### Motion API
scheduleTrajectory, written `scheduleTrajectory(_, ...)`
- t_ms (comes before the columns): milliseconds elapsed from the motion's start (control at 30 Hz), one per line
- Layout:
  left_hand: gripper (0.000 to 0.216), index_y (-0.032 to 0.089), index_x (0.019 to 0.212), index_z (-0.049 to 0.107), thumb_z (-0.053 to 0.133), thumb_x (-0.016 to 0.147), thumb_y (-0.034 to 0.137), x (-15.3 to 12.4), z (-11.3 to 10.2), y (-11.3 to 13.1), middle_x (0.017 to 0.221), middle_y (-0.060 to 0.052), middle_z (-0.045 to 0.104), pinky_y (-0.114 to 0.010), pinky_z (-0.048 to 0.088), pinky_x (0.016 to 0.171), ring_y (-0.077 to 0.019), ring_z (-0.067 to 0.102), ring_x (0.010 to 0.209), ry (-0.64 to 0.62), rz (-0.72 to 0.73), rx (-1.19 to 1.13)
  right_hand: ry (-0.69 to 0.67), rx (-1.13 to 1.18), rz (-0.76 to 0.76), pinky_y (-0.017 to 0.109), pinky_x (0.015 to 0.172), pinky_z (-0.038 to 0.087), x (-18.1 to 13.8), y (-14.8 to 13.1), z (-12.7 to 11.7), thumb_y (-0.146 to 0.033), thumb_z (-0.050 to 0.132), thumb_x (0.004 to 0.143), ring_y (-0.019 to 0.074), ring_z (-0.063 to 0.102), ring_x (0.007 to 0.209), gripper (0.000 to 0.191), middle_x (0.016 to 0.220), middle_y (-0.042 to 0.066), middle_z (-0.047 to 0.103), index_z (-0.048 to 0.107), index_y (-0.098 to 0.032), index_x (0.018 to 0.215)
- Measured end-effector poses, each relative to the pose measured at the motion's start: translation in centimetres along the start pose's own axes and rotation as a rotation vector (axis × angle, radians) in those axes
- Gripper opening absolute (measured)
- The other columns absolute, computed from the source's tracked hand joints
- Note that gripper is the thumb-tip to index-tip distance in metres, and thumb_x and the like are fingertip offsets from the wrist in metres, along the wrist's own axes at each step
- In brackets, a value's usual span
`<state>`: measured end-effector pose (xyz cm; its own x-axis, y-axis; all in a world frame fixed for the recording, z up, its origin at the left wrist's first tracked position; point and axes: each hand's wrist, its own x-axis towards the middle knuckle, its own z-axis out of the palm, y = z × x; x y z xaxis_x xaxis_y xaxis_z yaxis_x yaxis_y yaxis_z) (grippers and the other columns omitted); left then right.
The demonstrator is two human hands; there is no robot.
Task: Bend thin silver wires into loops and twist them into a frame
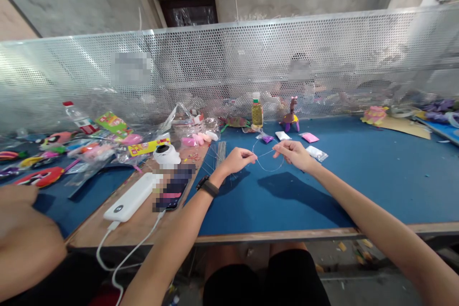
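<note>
Between my two hands a thin wire (269, 170), bent into loops, hangs above the blue tabletop. My left hand (239, 158) pinches one part of it between thumb and fingertips. A little to the right, my right hand (291, 153) grips another part in a pinch. Beside my left wrist lies a bundle of straight thin wires (221, 152) on the table. Just beyond my hands are small packets: a purple one (267, 138), a white one (283, 136) and a pink one (310, 137). Another white packet (317, 153) lies right of my right hand.
A bottle of yellow liquid (257, 114) and a long-necked clay figure (292, 117) stand by the perforated metal screen (201, 67). Left are a power bank (133, 197), a phone (175, 186), a tape roll (167, 155) and bagged clay. Another person's arm (28, 239) rests at far left.
</note>
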<state>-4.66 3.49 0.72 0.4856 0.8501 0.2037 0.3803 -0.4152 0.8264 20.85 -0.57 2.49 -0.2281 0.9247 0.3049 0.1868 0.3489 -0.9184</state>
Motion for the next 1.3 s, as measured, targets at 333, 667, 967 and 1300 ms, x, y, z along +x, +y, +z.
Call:
scheduleTrajectory(333,0.019,0.011,0.07,0.079,0.086,0.068,0.028,-0.2,0.7,-0.3,0.07,-0.01,0.074,-0.025,0.053,0.063,-0.0108,0.059,0.057,-0.056,-0.365,-0.368,-0.047,-0.22,-0.088,0.027,0.049,0.037,-0.6,-0.3,1.1,-0.055,0.065,0.091,0.0121,0.051,0.048,0.037,0.068,0.003,0.072,0.075,-0.022,0.076)
scheduleTrajectory(667,0.036,0.013,0.101,0.077,0.088,0.075,0.036,-0.4,0.2,0.6,0.078,0.0,0.065,-0.036,0.052,0.1,-0.0094,0.063,0.078,-0.124,-0.126,-0.826,0.064,0.204,0.198,0.023,0.041,0.037,0.9,2.1,0.3,-0.063,0.079,0.075,0.0082,0.047,0.045,0.046,0.071,0.004,0.072,0.071,-0.018,0.08)
scheduleTrajectory(967,0.034,0.015,0.093,0.074,0.09,0.073,0.037,-0.7,0.3,1.1,0.091,-0.001,0.067,-0.034,0.052,0.101,-0.0113,0.066,0.088,-0.122,-0.072,-0.916,0.052,0.328,0.206,0.023,0.039,0.035,0.8,1.8,0.5,-0.063,0.081,0.074,0.0066,0.046,0.044,0.048,0.071,0.0,0.067,0.075,-0.019,0.089)
scheduleTrajectory(1300,0.035,0.015,0.094,0.073,0.091,0.073,0.036,-0.9,0.2,1.3,0.091,-0.002,0.067,-0.031,0.056,0.096,-0.0112,0.067,0.087,-0.118,-0.085,-0.936,0.067,0.42,0.234,0.021,0.039,0.032,0.7,1.6,0.8,-0.061,0.084,0.07,0.0057,0.045,0.045,0.048,0.07,-0.001,0.064,0.074,-0.018,0.09)
